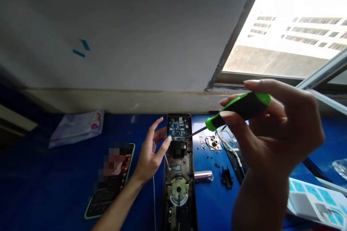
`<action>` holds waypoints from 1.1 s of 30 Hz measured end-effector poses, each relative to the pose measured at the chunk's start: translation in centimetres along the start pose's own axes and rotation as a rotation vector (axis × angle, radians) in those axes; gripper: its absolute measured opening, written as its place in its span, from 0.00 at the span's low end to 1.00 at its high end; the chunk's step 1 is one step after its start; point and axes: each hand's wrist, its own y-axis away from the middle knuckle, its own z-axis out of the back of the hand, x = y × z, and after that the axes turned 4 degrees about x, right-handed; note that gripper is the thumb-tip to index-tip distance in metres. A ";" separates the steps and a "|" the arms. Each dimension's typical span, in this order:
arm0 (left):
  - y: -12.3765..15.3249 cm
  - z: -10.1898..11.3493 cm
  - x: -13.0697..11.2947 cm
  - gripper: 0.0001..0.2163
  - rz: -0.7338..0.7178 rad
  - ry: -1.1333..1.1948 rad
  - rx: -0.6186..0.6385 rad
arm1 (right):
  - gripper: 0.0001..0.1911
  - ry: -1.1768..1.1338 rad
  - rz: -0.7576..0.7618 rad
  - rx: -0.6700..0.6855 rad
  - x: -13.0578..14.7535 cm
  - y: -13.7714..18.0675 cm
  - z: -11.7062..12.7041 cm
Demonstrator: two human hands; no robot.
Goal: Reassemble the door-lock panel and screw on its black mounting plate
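A green-and-black screwdriver [238,112] is gripped in my right hand [282,130], with fingers and thumb around its handle. Its shaft slants down to the left, and the tip meets the lower right edge of a blue circuit board [179,129]; whether it sits on a screw is too small to tell. The board lies at the far end of a long, dark, open housing [179,168] that looks like an electronic door lock panel. My left hand [151,155] holds the housing's left side, thumb at the board's lower left corner and index finger raised. A round metal hub [179,189] sits lower in the housing.
Right of the housing lie a pink cylinder [204,176], a black bracket [227,177], small screws [217,165], a small module with wires [214,143] and a dark panel [230,140]. A phone [114,187] and a pouch [77,128] are left; a power strip [317,202] is right.
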 end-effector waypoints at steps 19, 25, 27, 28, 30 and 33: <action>0.6 0.3 -0.3 0.36 0.032 0.005 0.032 | 0.20 -0.094 -0.043 0.130 0.5 1.4 -4.4; 0.7 0.2 -0.1 0.35 0.041 0.012 0.025 | 0.22 -0.116 -0.021 0.127 0.4 1.6 -4.5; 0.8 0.1 0.1 0.34 0.044 0.048 0.039 | 0.23 -0.128 -0.019 0.123 0.5 1.8 -4.7; 0.8 0.0 0.3 0.34 0.046 0.072 0.048 | 0.23 -0.134 -0.016 0.126 0.5 1.8 -4.7; 1.0 -0.2 0.4 0.34 0.045 0.122 0.056 | 0.23 -0.133 -0.007 0.143 0.6 1.9 -4.9; 1.3 -0.6 0.4 0.32 0.012 0.159 0.039 | 0.23 -0.107 0.027 0.188 0.8 1.9 -5.0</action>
